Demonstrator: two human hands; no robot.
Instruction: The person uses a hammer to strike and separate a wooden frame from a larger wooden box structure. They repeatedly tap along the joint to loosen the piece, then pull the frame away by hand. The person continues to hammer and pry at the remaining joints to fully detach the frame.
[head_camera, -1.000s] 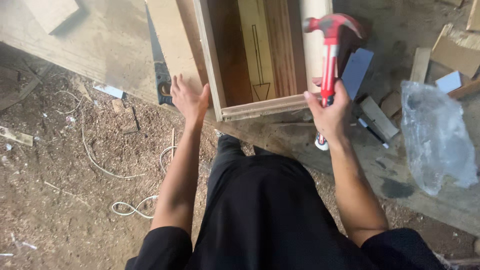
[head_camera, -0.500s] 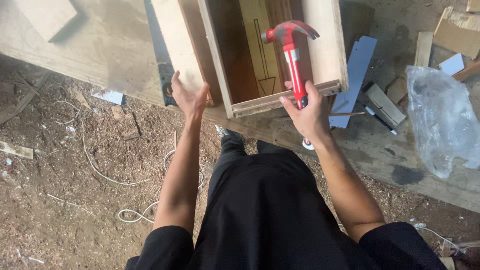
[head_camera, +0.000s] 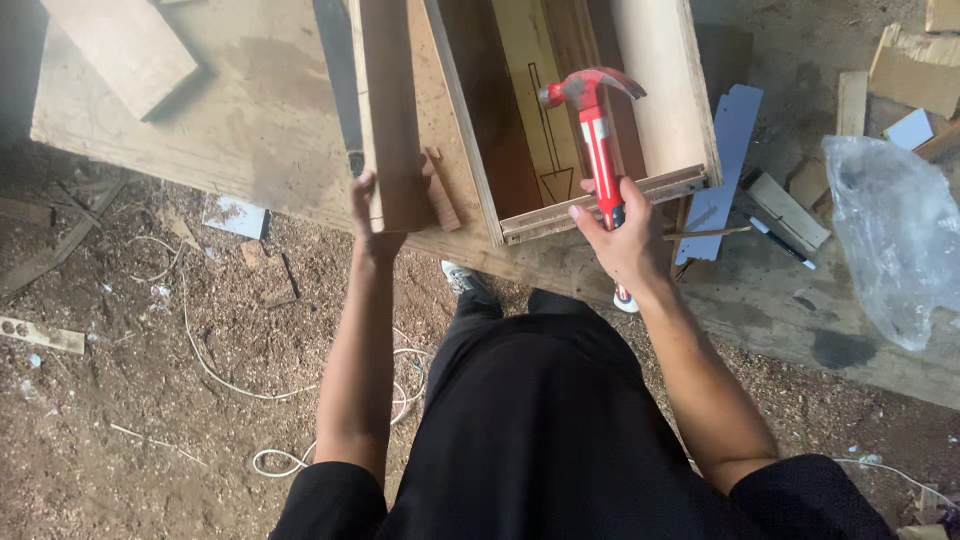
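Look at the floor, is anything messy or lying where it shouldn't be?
Yes. Sawdust and wood chips cover the ground, and a loose white cord snakes through them by the person's feet. Wood offcuts and a crumpled clear plastic bag lie scattered to the right of the open wooden box.

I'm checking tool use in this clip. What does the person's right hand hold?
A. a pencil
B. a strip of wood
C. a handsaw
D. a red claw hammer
D: the right hand grips the handle of a red claw hammer, its head raised over the open wooden box, while the left hand touches a wooden board.
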